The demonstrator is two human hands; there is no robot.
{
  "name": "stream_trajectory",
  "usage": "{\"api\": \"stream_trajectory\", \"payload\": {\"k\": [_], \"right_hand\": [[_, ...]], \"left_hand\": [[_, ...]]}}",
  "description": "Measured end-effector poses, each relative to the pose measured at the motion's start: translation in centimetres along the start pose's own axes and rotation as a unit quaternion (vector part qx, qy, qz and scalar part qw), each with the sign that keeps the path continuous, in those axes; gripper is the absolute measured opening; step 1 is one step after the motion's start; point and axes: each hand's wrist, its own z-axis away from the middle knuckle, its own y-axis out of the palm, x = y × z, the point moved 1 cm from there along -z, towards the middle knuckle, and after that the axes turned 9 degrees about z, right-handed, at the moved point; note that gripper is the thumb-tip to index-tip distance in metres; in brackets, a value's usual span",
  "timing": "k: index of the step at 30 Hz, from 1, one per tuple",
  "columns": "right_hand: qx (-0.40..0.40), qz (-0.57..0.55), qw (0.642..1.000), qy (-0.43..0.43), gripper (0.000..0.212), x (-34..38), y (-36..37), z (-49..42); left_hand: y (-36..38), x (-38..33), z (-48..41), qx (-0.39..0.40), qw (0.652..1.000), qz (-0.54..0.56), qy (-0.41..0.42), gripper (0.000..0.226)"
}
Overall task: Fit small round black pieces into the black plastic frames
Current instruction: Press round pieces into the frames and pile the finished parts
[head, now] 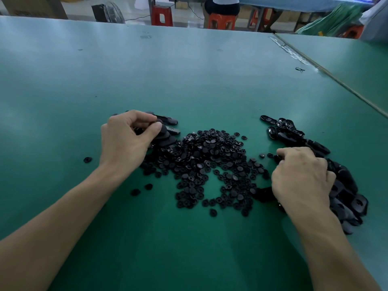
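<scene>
Frame [165,134] pinched by left hand [126,135] at ten o'clock wants level holding; right hand [302,177] at three o'clock curls among frames [346,185], grip unclear.

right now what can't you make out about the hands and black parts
All in the head view:
- Left hand pinches a black part; its fingers hide whether frame or round piece.
- Right hand curls over the right frames; its back hides any grip.
- Round pieces: too small to tell which face is up.
- Seated person: cut by top edge.
</scene>
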Motion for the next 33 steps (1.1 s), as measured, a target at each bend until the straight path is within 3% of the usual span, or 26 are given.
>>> {"api": "stream_trajectory", "payload": {"k": [10,14,19,23,27,30,33], "right_hand": [[-0.047,-0.07,0.996,-0.017,0.036,-0.5,0.4,-0.6],[-0.075,-0.116,0.99,-0.03,0.038,-0.5,0.4,-0.7],[-0.114,-0.166,0.977,-0.072,0.03,-0.4,0.2,-0.6],[-0.148,-0.288,0.93,-0.171,0.025,1.4,-0.2,0.3],[-0.08,-0.421,0.863,-0.266,0.037,3.1,0.1,1.6],[-0.053,-0.441,0.836,-0.322,0.04,3.8,0.5,2.3],[-0.057,-0.43,0.832,-0.347,0.042,4.0,0.7,2.5]], "left_hand": [[-0.3,0.4,0.0,-0.033,0.995,-0.094,0.011,0.019],[0.5,-1.2,0.7,-0.025,0.998,-0.039,0.036,0.007],[2.2,-3.9,2.8,0.066,0.994,0.087,0.018,0.005],[3.2,-4.7,4.8,0.158,0.967,0.194,-0.036,0.004],[3.9,-4.3,5.9,0.203,0.947,0.234,-0.081,0.009],[3.9,-4.2,6.1,0.211,0.939,0.256,-0.089,0.012],[3.8,-4.1,6.1,0.212,0.932,0.279,-0.094,0.004]]}}
